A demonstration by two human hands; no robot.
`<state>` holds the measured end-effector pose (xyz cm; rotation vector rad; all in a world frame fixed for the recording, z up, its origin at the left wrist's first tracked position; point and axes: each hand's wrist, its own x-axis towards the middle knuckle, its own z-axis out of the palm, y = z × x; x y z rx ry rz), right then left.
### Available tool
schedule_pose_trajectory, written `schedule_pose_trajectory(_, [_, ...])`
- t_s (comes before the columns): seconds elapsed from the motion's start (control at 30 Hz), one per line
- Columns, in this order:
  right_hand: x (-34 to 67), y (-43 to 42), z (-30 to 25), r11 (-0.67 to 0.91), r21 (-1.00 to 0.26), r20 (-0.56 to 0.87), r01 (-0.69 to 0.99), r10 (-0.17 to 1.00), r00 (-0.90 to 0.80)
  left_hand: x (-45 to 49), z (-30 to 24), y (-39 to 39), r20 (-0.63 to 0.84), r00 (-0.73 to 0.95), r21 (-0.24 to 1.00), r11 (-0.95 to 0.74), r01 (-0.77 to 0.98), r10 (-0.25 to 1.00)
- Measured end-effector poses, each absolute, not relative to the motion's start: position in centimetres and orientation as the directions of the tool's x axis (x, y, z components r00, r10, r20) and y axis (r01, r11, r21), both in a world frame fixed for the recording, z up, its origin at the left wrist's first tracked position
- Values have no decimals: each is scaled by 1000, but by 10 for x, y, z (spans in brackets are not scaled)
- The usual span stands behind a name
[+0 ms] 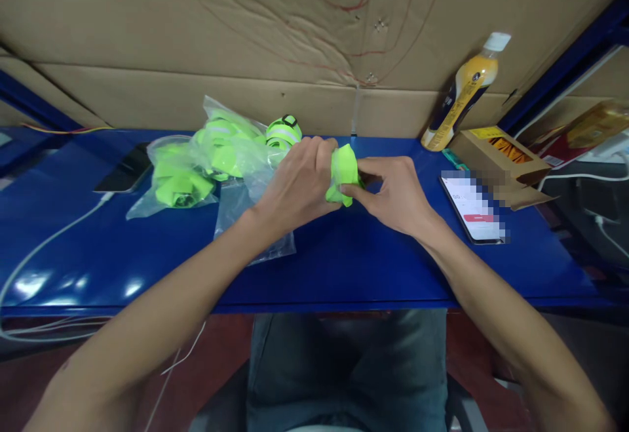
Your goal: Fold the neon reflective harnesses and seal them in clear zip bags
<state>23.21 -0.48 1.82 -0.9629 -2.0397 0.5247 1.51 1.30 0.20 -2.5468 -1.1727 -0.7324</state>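
Between my two hands, above the blue table, is a bundled neon-green strap (344,168). My left hand (305,173) is closed around its left side, and the fingers' inner side is hidden. From the right, my right hand (393,189) pinches the strap's edge with thumb and finger. Just behind my left hand lies a rolled neon-green reflective strap (284,132) with a black buckle. Clear plastic bags with neon-green straps (181,179) sit further left. A flat clear bag (275,250) lies partly under my left wrist.
A yellow drink bottle (459,101) leans on the cardboard wall (147,25) at the right. In front of it are an open cardboard box (496,157) and a lit phone (474,212). Another phone (128,170) with a white cable rests on the blue table (344,281) at left.
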Motion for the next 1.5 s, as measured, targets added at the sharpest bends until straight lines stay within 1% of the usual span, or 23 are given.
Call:
schedule_pose_trajectory(0.07, [232, -5, 19, 672, -592, 555, 445, 740, -380, 10, 7, 16, 524, 578, 31, -692, 721, 625])
schedule_pose_trajectory(0.13, [233, -5, 20, 697, -584, 592, 415, 716, -370, 4, 14, 18, 508, 612, 70, -738, 672, 606])
schedule_pose_trajectory(0.23, [234, -5, 23, 724, -568, 601, 391, 690, -404, -3, 22, 19, 484, 625, 139, -759, 636, 612])
schedule_pose_trajectory(0.3, [233, -5, 22, 736, -550, 581, 395, 676, -453, -4, 23, 18, 452, 640, 165, -763, 625, 622])
schedule_pose_trajectory(0.33, [231, -5, 20, 737, -546, 566, 397, 675, -474, -2, 21, 17, 435, 653, 158, -767, 622, 620])
schedule_pose_trajectory(0.4, [227, -4, 14, 724, -560, 549, 402, 688, -474, 2, 15, 15, 412, 682, 96, -774, 626, 604])
schedule_pose_trajectory(0.47, [223, -2, 7, 705, -583, 556, 405, 709, -434, 9, 9, 13, 412, 691, 2, -759, 651, 594])
schedule_pose_trajectory(0.53, [221, 1, 1, 695, -598, 572, 400, 719, -395, 13, 5, 12, 417, 686, -46, -740, 671, 596])
schedule_pose_trajectory(0.57, [220, 3, 0, 698, -603, 585, 387, 717, -381, 13, 6, 12, 426, 682, -36, -742, 670, 595])
schedule_pose_trajectory(0.63, [223, 6, 0, 717, -603, 632, 349, 697, -338, 9, 13, 13, 466, 675, 43, -777, 628, 571])
schedule_pose_trajectory(0.7, [227, 7, 5, 766, -554, 708, 326, 640, -300, 0, 25, 16, 515, 658, 144, -812, 565, 549])
schedule_pose_trajectory(0.73, [230, 8, 7, 799, -504, 746, 327, 594, -301, -5, 31, 17, 530, 640, 184, -812, 553, 556])
schedule_pose_trajectory(0.8, [234, 6, 13, 861, -379, 793, 339, 491, -361, -14, 42, 18, 527, 623, 211, -799, 563, 578])
schedule_pose_trajectory(0.9, [235, 2, 15, 908, -237, 781, 346, 389, -488, -19, 45, 16, 474, 634, 220, -780, 586, 611])
schedule_pose_trajectory(0.97, [231, 0, 13, 917, -190, 756, 351, 365, -543, -15, 40, 14, 449, 647, 254, -782, 569, 616])
schedule_pose_trajectory(1.03, [227, -1, 8, 913, -172, 735, 369, 368, -569, -7, 31, 12, 457, 657, 271, -798, 539, 599])
schedule_pose_trajectory(1.1, [223, -1, 5, 903, -172, 714, 394, 390, -581, 1, 24, 11, 465, 666, 254, -808, 531, 583])
schedule_pose_trajectory(1.17, [223, -2, 5, 892, -215, 696, 399, 426, -578, 5, 20, 11, 461, 664, 238, -803, 546, 588])
schedule_pose_trajectory(1.23, [226, -4, 11, 881, -298, 693, 368, 465, -551, 6, 21, 12, 468, 639, 261, -786, 560, 610])
schedule_pose_trajectory(1.3, [233, -6, 20, 850, -406, 692, 336, 526, -494, 2, 26, 12, 518, 594, 308, -782, 542, 615])
schedule_pose_trajectory(1.37, [240, -8, 30, 824, -463, 699, 328, 566, -436, -2, 33, 12, 569, 535, 354, -774, 525, 624])
schedule_pose_trajectory(1.43, [246, -10, 38, 817, -454, 702, 356, 574, -422, -5, 37, 12, 592, 487, 402, -759, 512, 642])
schedule_pose_trajectory(1.5, [248, -12, 41, 818, -409, 691, 404, 567, -448, -6, 40, 12, 592, 447, 464, -737, 491, 671])
